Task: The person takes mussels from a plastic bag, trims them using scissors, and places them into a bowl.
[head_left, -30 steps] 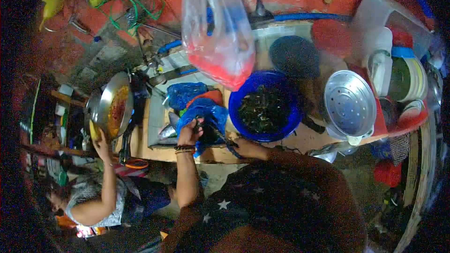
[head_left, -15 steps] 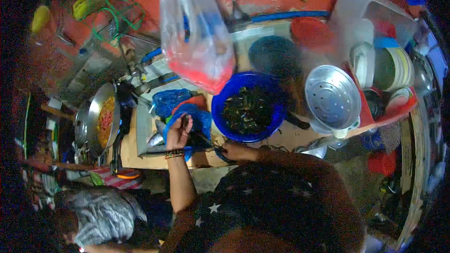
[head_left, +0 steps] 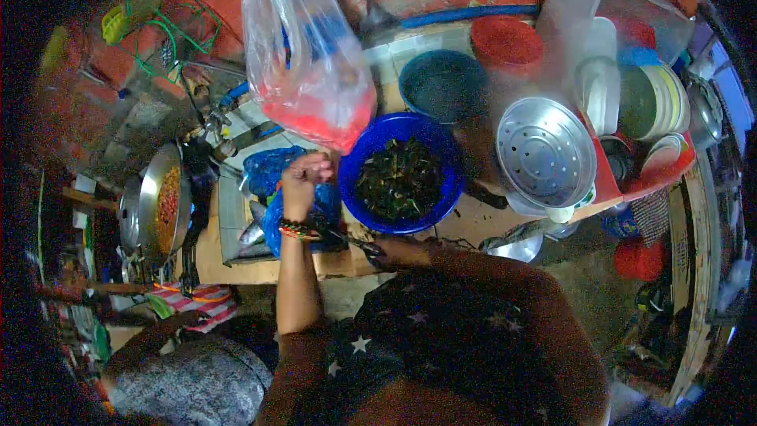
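Note:
My left hand (head_left: 306, 173), a beaded bracelet at its wrist, is raised over blue plastic bags (head_left: 272, 170), just left of the blue basin (head_left: 347, 201). Its fingers are curled together; what they hold, if anything, is too small to tell. Dark green leafy pieces (head_left: 398, 181) lie in the basin. Low at the counter's front edge, my right hand (head_left: 394, 254) is closed around a dark tool, seemingly a knife (head_left: 355, 243), which points left. Part of a silvery fish (head_left: 252, 230) shows beside the bags in a tray (head_left: 229, 248).
A clear bag with red contents (head_left: 311, 95) hangs above the counter. A perforated metal pot (head_left: 546, 154), a teal basin (head_left: 444, 87) and a red dish rack (head_left: 654, 181) stand rightward. At left are a pan of food (head_left: 169, 201) and another person (head_left: 189, 383).
My left hand has risen off the blue bag toward the basin, its fingers now curled. The camera view has shifted. The other person has drawn back from the pan and bent lower.

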Demonstrator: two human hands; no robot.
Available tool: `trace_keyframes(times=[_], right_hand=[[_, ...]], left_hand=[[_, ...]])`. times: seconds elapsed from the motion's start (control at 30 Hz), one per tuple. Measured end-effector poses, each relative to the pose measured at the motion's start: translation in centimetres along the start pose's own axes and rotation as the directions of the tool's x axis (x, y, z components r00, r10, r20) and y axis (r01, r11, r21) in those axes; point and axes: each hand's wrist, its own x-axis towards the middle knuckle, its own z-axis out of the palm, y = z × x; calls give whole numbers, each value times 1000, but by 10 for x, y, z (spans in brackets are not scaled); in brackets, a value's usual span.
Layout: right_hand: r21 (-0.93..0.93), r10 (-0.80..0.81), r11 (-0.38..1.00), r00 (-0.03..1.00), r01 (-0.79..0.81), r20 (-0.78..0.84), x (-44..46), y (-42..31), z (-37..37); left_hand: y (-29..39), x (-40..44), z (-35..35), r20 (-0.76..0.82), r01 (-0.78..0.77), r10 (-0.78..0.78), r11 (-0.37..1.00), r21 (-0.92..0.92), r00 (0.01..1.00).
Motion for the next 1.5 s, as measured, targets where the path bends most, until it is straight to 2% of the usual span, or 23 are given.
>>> trace_keyframes(times=[0.03,0.07,0.1,0.13,0.17,0.2,0.23,0.27,0.37,0.4,0.43,0.6,0.63,0.77,0.87,0.9,1.1,1.17,1.23,1.27,1.37,1.4,1.5], right_hand=[[-1,-1,1000,1000,1,13,-9,-13,-6],[238,32,971,997,-15,-65,-24,-42,-19],[463,85,886,987,-14,-134,-35,-56,-28],[889,109,440,990,-128,89,-7,60,21],[886,108,443,989,-136,98,-17,56,13],[467,190,874,978,-130,-83,-28,41,0],[-126,136,976,953,-175,-271,-32,27,-8],[-290,120,933,945,-212,-305,-40,12,-15],[-258,170,937,953,-235,-251,-67,-13,-35],[-267,182,932,953,-246,-243,-74,-16,-40],[-278,200,923,948,-267,-249,-79,-17,-42],[-305,261,889,925,-342,-277,-96,-19,-51],[-312,264,884,923,-348,-279,-96,-20,-54],[-321,294,867,911,-382,-289,-103,-20,-58],[-330,303,859,908,-392,-289,-101,-21,-63],[-329,309,855,903,-401,-298,-106,-23,-61],[-329,321,846,894,-419,-311,-111,-24,-63],[-324,312,853,897,-410,-312,-113,-26,-63],[-330,319,845,892,-421,-320,-111,-25,-65],[-328,316,846,892,-419,-324,-113,-26,-65],[-336,317,845,896,-416,-311,-113,-28,-63],[-339,318,844,897,-415,-308,-110,-28,-63],[-346,317,842,899,-413,-301,-109,-32,-61]], left_hand=[[0,-4,-14,-45,46,-48,998,-41,998],[-6,-8,-30,-58,30,-34,998,-63,998],[-8,-12,-43,-89,13,-7,998,59,996],[-29,-14,-67,-106,26,0,969,245,994],[-49,-17,-86,-121,44,9,906,422,993],[-52,-25,-91,-136,51,7,905,421,991],[-53,-33,-97,-149,157,-73,706,690,986],[-54,-43,-105,-194,241,-151,418,876,969],[-148,-65,-142,-286,302,-99,285,910,953],[-149,-63,-141,-365,448,-303,278,849,880],[-152,-67,-138,-383,466,-306,275,841,872],[-182,-75,-120,-115,164,-117,637,753,986],[-188,-75,-119,-123,170,-117,636,753,985],[-181,-64,-100,-145,233,-203,527,818,968],[-148,-50,-69,-265,377,-378,264,888,887],[-158,-49,-67,-277,387,-380,253,887,883],[-234,-68,-87,-253,256,-89,582,772,963],[-232,-71,-100,-245,221,-47,619,754,968],[-214,-73,-108,-93,67,-7,750,658,996],[-219,-75,-105,-78,252,-256,776,579,964],[-214,-89,-80,-10,148,-185,750,644,983],[-183,-85,-70,-11,160,-228,646,746,974],[-212,-82,-66,-76,173,-201,525,834,977]])
